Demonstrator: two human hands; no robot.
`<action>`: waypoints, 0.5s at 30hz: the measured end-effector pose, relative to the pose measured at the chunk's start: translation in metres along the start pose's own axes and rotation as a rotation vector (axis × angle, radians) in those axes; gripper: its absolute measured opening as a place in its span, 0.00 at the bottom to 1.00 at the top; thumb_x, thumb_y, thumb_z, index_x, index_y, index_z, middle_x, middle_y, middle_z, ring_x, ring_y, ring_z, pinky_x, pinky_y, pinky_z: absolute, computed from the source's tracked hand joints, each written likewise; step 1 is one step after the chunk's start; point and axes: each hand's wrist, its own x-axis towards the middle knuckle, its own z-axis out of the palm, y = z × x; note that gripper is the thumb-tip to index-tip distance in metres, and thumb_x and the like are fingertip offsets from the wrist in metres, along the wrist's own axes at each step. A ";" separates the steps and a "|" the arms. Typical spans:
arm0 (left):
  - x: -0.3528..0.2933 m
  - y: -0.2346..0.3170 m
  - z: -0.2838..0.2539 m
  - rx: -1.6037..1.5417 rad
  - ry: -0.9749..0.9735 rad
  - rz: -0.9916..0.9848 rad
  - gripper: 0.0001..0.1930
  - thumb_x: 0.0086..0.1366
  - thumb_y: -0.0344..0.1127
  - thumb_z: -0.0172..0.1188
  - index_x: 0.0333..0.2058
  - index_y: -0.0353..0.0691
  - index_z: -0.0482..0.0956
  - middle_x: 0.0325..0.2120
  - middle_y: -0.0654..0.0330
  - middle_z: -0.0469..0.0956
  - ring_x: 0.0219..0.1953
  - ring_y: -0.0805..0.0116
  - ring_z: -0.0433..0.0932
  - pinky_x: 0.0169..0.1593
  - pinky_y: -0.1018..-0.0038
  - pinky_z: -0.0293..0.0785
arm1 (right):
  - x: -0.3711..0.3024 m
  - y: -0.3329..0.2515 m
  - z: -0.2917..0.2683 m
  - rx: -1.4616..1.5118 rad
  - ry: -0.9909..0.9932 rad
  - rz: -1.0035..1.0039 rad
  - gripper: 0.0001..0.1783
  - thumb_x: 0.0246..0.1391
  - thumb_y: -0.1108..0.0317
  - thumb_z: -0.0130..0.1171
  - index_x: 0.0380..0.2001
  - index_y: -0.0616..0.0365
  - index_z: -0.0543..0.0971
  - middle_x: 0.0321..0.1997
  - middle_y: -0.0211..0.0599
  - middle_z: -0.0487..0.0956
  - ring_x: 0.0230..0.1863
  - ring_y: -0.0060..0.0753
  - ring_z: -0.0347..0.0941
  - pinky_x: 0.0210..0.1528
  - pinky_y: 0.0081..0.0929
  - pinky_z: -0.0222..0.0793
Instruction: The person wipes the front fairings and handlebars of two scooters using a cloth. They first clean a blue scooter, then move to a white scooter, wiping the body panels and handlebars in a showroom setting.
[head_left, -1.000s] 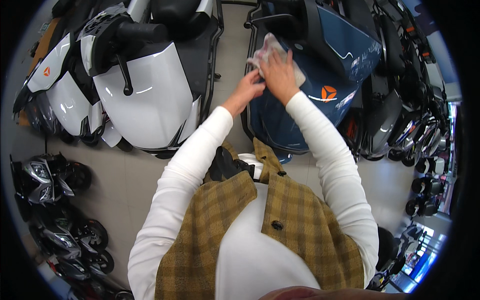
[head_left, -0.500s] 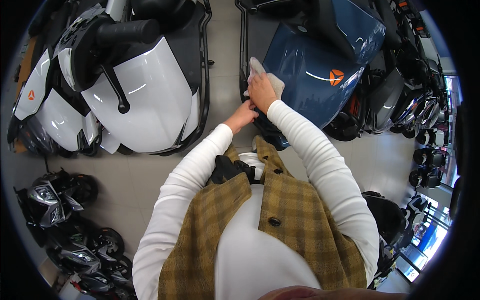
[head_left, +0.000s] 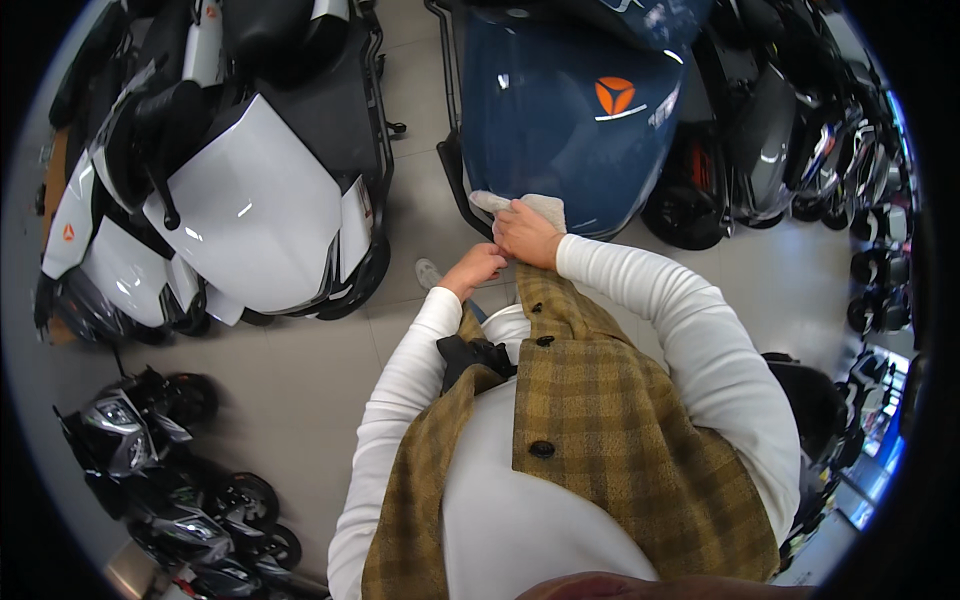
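right hand (head_left: 528, 236): curled round pale cloth (head_left: 546, 207) at blue front panel (head_left: 555, 140) | left hand (head_left: 476, 268): part-curled just beside, whether holding anything unclear

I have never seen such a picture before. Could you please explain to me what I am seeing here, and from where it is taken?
This is no robot but a person working bare-handed. A fisheye camera worn on the head looks down, so straight edges bend near the rim. White sleeves and a brown plaid vest fill the lower part. The right hand holds a pale cloth at the lower edge of a blue scooter's front panel. The left hand is close beside it; whether it holds anything is unclear. To the left, a white scooter stands on the tiled floor.
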 end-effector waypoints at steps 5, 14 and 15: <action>-0.007 0.040 0.027 0.113 -0.031 0.122 0.16 0.68 0.30 0.57 0.53 0.41 0.81 0.48 0.67 0.82 0.52 0.75 0.78 0.55 0.74 0.73 | -0.061 0.035 -0.026 0.241 0.282 0.209 0.16 0.58 0.60 0.57 0.50 0.41 0.79 0.44 0.28 0.78 0.53 0.32 0.74 0.56 0.42 0.64; -0.007 0.153 0.045 -0.019 0.243 0.885 0.24 0.65 0.24 0.58 0.61 0.36 0.72 0.53 0.64 0.77 0.45 0.78 0.73 0.47 0.79 0.71 | -0.033 0.120 -0.081 0.275 0.842 0.537 0.41 0.47 0.73 0.71 0.66 0.37 0.72 0.66 0.38 0.73 0.61 0.40 0.73 0.53 0.39 0.61; -0.008 0.153 0.043 0.005 0.271 0.827 0.24 0.65 0.25 0.58 0.61 0.36 0.72 0.52 0.64 0.77 0.44 0.78 0.73 0.47 0.79 0.70 | -0.028 0.117 -0.079 0.257 0.824 0.551 0.38 0.50 0.72 0.68 0.65 0.38 0.72 0.64 0.37 0.75 0.60 0.39 0.73 0.52 0.39 0.62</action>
